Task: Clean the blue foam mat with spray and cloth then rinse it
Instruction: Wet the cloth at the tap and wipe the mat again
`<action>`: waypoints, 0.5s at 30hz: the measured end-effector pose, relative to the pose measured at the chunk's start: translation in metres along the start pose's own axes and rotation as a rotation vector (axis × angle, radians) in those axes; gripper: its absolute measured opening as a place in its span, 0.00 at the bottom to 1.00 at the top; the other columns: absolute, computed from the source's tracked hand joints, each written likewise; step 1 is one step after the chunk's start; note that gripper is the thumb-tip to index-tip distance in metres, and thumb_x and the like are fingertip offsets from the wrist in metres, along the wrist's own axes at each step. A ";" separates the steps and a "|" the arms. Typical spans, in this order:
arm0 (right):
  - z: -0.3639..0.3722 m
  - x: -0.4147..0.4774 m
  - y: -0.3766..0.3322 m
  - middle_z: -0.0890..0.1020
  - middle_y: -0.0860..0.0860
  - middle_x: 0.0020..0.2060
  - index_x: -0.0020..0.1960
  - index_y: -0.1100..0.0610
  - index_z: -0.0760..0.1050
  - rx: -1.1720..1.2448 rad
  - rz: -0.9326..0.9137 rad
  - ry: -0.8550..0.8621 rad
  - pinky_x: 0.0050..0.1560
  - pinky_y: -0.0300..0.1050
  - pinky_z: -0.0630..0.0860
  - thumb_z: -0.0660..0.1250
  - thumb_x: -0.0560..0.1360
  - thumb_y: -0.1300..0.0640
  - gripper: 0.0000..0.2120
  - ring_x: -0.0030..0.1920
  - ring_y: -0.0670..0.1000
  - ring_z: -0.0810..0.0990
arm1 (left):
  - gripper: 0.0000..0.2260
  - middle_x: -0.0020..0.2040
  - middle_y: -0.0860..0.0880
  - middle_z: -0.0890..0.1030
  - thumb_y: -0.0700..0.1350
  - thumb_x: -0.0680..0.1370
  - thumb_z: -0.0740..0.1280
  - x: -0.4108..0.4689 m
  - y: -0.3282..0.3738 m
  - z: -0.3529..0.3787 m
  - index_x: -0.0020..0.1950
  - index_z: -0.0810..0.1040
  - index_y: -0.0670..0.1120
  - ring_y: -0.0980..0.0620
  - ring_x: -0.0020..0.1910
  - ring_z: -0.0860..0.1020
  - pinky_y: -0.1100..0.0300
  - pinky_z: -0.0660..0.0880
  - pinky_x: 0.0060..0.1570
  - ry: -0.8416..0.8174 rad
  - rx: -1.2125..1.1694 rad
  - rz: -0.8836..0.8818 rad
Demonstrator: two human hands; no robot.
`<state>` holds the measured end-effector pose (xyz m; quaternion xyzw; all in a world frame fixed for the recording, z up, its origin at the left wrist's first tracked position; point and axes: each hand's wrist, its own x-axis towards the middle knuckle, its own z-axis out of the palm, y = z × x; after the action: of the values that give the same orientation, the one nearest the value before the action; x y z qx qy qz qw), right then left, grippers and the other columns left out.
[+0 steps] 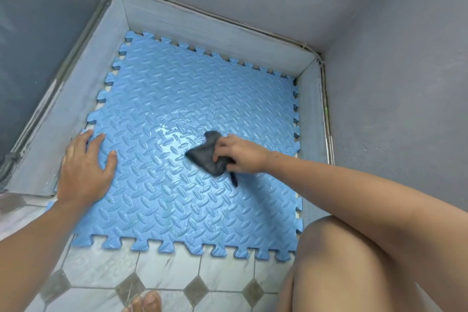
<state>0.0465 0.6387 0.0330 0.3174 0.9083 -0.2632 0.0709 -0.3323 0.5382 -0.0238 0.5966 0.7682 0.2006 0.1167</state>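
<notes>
The blue foam mat point(177, 88), with jigsaw edges and a ribbed pattern, lies flat on the floor in a walled corner. A wet, shiny patch spreads over its middle. My left hand point(83, 172) rests flat on the mat's left edge, fingers spread and straight. My right hand point(240, 153) grips a dark grey cloth point(205, 157) and holds it down on the mat just right of the wet patch. No spray bottle is in view.
Low grey kerb walls point(202, 25) enclose the mat on the left, far and right sides, with grey room walls behind. White floor tiles with grey diamonds point(162, 268) run along the near edge. My bare knee point(354, 261) and toes point(147, 301) are at the bottom.
</notes>
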 end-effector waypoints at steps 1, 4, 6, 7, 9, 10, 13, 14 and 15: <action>-0.005 -0.008 0.018 0.75 0.48 0.58 0.58 0.49 0.77 0.030 0.148 0.092 0.59 0.53 0.74 0.70 0.72 0.58 0.15 0.58 0.53 0.71 | 0.27 0.75 0.39 0.69 0.55 0.80 0.59 0.000 -0.001 0.000 0.73 0.72 0.41 0.37 0.75 0.66 0.39 0.64 0.73 -0.008 0.003 0.001; -0.016 -0.041 0.068 0.73 0.50 0.62 0.60 0.49 0.76 0.032 0.643 0.327 0.64 0.53 0.72 0.69 0.73 0.60 0.16 0.61 0.55 0.70 | 0.27 0.75 0.39 0.69 0.56 0.80 0.58 0.000 -0.002 0.000 0.74 0.72 0.41 0.38 0.76 0.65 0.39 0.63 0.73 -0.018 0.008 0.009; -0.014 -0.063 0.094 0.71 0.54 0.64 0.62 0.52 0.76 0.027 0.915 0.428 0.65 0.53 0.71 0.66 0.75 0.61 0.16 0.63 0.57 0.70 | 0.28 0.75 0.39 0.70 0.56 0.80 0.58 0.001 -0.002 0.000 0.74 0.72 0.41 0.37 0.75 0.65 0.39 0.64 0.73 -0.012 0.006 0.007; -0.012 -0.070 0.102 0.71 0.55 0.64 0.62 0.53 0.75 0.035 1.003 0.462 0.67 0.54 0.70 0.65 0.76 0.61 0.15 0.64 0.59 0.70 | 0.28 0.74 0.38 0.70 0.56 0.79 0.58 0.002 -0.002 0.001 0.73 0.73 0.40 0.37 0.75 0.66 0.39 0.64 0.73 -0.005 0.003 0.003; -0.010 -0.068 0.107 0.70 0.57 0.65 0.63 0.55 0.74 0.032 1.065 0.483 0.67 0.55 0.70 0.64 0.77 0.61 0.14 0.65 0.60 0.69 | 0.27 0.74 0.38 0.70 0.55 0.79 0.58 0.002 0.000 0.001 0.73 0.73 0.40 0.36 0.74 0.67 0.39 0.65 0.72 0.008 0.002 -0.006; -0.010 -0.062 0.104 0.70 0.57 0.65 0.64 0.55 0.74 0.022 1.060 0.480 0.66 0.56 0.70 0.64 0.78 0.60 0.14 0.64 0.61 0.68 | 0.27 0.74 0.38 0.70 0.55 0.79 0.58 0.002 0.001 0.001 0.73 0.73 0.40 0.36 0.74 0.67 0.39 0.65 0.72 0.015 0.004 -0.005; -0.007 -0.030 0.079 0.71 0.57 0.64 0.64 0.56 0.73 -0.016 0.856 0.446 0.64 0.59 0.70 0.62 0.80 0.57 0.13 0.62 0.61 0.67 | 0.27 0.73 0.38 0.70 0.56 0.79 0.58 0.002 0.000 0.002 0.72 0.73 0.40 0.36 0.73 0.67 0.38 0.65 0.71 0.015 0.016 0.005; -0.004 -0.018 0.065 0.72 0.56 0.63 0.64 0.56 0.74 -0.037 0.724 0.428 0.63 0.59 0.71 0.63 0.80 0.56 0.13 0.62 0.60 0.67 | 0.27 0.73 0.39 0.70 0.56 0.79 0.58 0.002 0.000 0.003 0.73 0.73 0.40 0.37 0.74 0.67 0.38 0.65 0.71 0.012 0.018 0.003; -0.001 -0.006 0.050 0.73 0.55 0.63 0.63 0.56 0.75 -0.053 0.582 0.404 0.62 0.58 0.72 0.64 0.80 0.56 0.13 0.61 0.59 0.67 | 0.28 0.73 0.39 0.70 0.56 0.79 0.58 0.002 -0.001 0.003 0.73 0.73 0.41 0.37 0.74 0.66 0.38 0.65 0.71 0.009 0.019 -0.002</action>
<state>0.0823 0.6690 0.0135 0.6067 0.7819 -0.1402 -0.0301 -0.3326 0.5408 -0.0272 0.5960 0.7712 0.1958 0.1080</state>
